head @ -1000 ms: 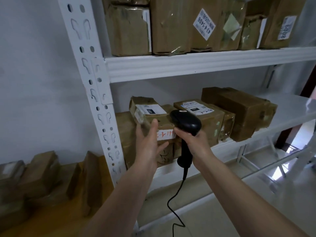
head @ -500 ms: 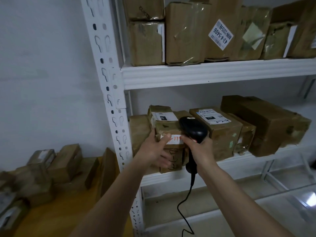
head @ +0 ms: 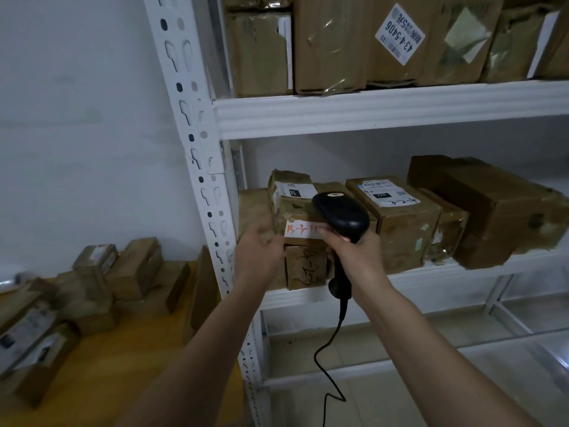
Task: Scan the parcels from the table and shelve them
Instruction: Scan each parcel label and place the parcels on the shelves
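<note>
Left hand (head: 261, 257) clamped on cardboard parcel (head: 303, 229) at middle shelf (head: 431, 272); right hand (head: 358, 254) gripping black barcode scanner (head: 341, 215), touching parcel's white label (head: 303, 231).

Brown cardboard parcels (head: 397, 223), white labels (head: 400, 33) with black print. White slip (head: 303, 229), orange handwriting. Black scanner (head: 341, 217), black cord (head: 326, 362). White shelf (head: 385, 109). Yellow surface (head: 101, 371).
</note>
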Demonstrator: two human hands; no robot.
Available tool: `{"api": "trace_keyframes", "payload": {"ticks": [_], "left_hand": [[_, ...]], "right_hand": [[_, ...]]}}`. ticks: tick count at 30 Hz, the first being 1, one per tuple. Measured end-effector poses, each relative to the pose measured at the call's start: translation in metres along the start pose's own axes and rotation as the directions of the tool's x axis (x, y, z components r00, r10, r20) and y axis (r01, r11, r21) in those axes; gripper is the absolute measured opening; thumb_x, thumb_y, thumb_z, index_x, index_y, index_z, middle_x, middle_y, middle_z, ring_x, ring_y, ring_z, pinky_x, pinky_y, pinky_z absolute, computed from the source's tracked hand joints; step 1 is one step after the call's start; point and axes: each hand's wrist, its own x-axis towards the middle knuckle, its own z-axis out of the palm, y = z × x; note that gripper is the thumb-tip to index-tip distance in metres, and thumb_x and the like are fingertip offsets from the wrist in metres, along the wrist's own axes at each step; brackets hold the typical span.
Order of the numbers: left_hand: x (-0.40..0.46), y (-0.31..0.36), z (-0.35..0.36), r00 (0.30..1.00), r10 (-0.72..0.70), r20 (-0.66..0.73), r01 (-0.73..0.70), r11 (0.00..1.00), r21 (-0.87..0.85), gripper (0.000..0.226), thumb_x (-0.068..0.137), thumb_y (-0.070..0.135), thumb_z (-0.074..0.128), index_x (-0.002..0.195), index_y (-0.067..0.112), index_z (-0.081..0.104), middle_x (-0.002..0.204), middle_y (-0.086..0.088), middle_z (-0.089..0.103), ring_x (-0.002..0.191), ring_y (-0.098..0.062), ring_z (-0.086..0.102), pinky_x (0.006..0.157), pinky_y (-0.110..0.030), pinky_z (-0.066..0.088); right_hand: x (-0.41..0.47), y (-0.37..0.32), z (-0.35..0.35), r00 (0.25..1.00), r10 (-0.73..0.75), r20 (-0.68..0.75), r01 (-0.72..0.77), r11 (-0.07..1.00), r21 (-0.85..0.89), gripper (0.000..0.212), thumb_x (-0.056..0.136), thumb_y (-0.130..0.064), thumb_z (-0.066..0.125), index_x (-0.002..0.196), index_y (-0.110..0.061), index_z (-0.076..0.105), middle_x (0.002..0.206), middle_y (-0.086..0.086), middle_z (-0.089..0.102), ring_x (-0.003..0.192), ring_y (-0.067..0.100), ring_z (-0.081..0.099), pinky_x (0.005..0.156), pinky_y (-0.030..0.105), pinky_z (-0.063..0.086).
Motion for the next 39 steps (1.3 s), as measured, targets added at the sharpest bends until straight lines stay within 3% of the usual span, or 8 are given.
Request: {"api": "trace_keyframes", "payload": {"ticks": [2, 4, 7, 9, 15, 26, 34, 39], "left_hand": [[-0.013, -0.003, -0.004, 0.999, 0.047, -0.012, -0.047, 0.999, -0.012, 0.012, 0.096, 0.015, 0.054, 0.094, 0.021, 0.064, 0.085, -0.007, 0.068, 0.073, -0.02, 0.062, 0.069, -0.038, 0.054], [-0.025, -0.009, -0.009, 0.999, 0.049, -0.008, -0.049, 0.999, -0.015, 0.025, 0.095, 0.008, 0.051, 0.077, 0.021, 0.062, 0.068, -0.003, 0.061, 0.062, -0.018, 0.057, 0.058, -0.034, 0.051], [-0.04, -0.028, -0.022, 0.996, -0.066, -0.056, 0.063, 0.997, -0.045, 0.017, 0.095, 0.008, 0.051, 0.095, 0.014, 0.067, 0.066, -0.002, 0.061, 0.05, -0.007, 0.054, 0.046, -0.019, 0.042], [-0.048, -0.044, -0.032, 0.987, -0.135, -0.088, 0.134, 0.991, -0.019, 0.019, 0.096, 0.008, 0.05, 0.102, 0.012, 0.068, 0.06, -0.002, 0.061, 0.046, -0.007, 0.053, 0.046, -0.021, 0.042], [-0.062, -0.087, -0.077, 0.95, -0.29, -0.116, 0.294, 0.956, 0.019, 0.015, 0.096, 0.006, 0.053, 0.101, 0.006, 0.066, 0.058, -0.004, 0.059, 0.049, -0.014, 0.052, 0.046, -0.026, 0.044], [-0.053, -0.175, -0.196, 0.843, -0.517, -0.148, 0.515, 0.856, -0.053, 0.021, 0.095, 0.008, 0.056, 0.115, 0.008, 0.062, 0.074, -0.007, 0.061, 0.06, -0.015, 0.054, 0.053, -0.024, 0.049], [-0.025, -0.232, -0.318, 0.848, -0.514, -0.13, 0.518, 0.855, 0.001, 0.023, 0.095, 0.011, 0.059, 0.118, 0.006, 0.061, 0.095, -0.011, 0.063, 0.072, -0.015, 0.058, 0.067, -0.026, 0.053], [-0.015, -0.272, -0.387, 0.856, -0.499, -0.136, 0.511, 0.857, 0.07, 0.028, 0.093, 0.013, 0.062, 0.119, 0.005, 0.062, 0.09, -0.006, 0.062, 0.08, -0.018, 0.059, 0.076, -0.032, 0.055]], "right_hand": [[-0.007, 0.004, 0.003, 0.997, 0.011, 0.074, -0.01, 1.0, -0.02, 0.019, 0.08, -0.015, 0.075, 0.093, -0.025, 0.066, 0.088, -0.002, 0.068, 0.084, 0.01, 0.063, 0.076, 0.025, 0.051], [-0.013, 0.014, 0.009, 0.986, 0.057, 0.155, -0.051, 0.998, -0.041, 0.019, 0.08, -0.013, 0.076, 0.093, -0.024, 0.067, 0.079, -0.004, 0.068, 0.074, 0.008, 0.063, 0.068, 0.022, 0.051], [-0.025, 0.035, 0.025, 0.953, 0.145, 0.267, -0.139, 0.989, -0.043, 0.026, 0.079, -0.012, 0.077, 0.103, -0.016, 0.069, 0.074, -0.002, 0.068, 0.065, 0.008, 0.062, 0.063, 0.022, 0.051], [-0.035, 0.049, 0.036, 0.925, 0.175, 0.337, -0.168, 0.984, -0.052, 0.032, 0.078, -0.013, 0.078, 0.108, -0.015, 0.068, 0.076, -0.001, 0.069, 0.065, 0.01, 0.063, 0.062, 0.023, 0.051], [-0.063, 0.073, 0.073, 0.818, 0.227, 0.529, -0.204, 0.974, -0.102, 0.012, 0.078, -0.009, 0.078, 0.082, -0.017, 0.069, 0.059, -0.003, 0.064, 0.056, 0.01, 0.061, 0.058, 0.025, 0.05], [-0.096, 0.123, 0.184, 0.778, 0.402, 0.483, -0.331, 0.915, -0.23, 0.011, 0.08, -0.006, 0.076, 0.084, -0.008, 0.066, 0.064, 0.006, 0.059, 0.057, 0.017, 0.055, 0.06, 0.031, 0.048], [-0.122, 0.154, 0.305, 0.73, 0.465, 0.501, -0.352, 0.884, -0.307, 0.016, 0.083, -0.012, 0.074, 0.092, -0.002, 0.067, 0.066, 0.006, 0.058, 0.062, 0.018, 0.055, 0.067, 0.033, 0.048], [-0.146, 0.175, 0.37, 0.719, 0.493, 0.49, -0.403, 0.87, -0.284, 0.012, 0.082, -0.009, 0.074, 0.091, -0.004, 0.067, 0.069, 0.007, 0.058, 0.062, 0.018, 0.057, 0.064, 0.029, 0.049]]}}
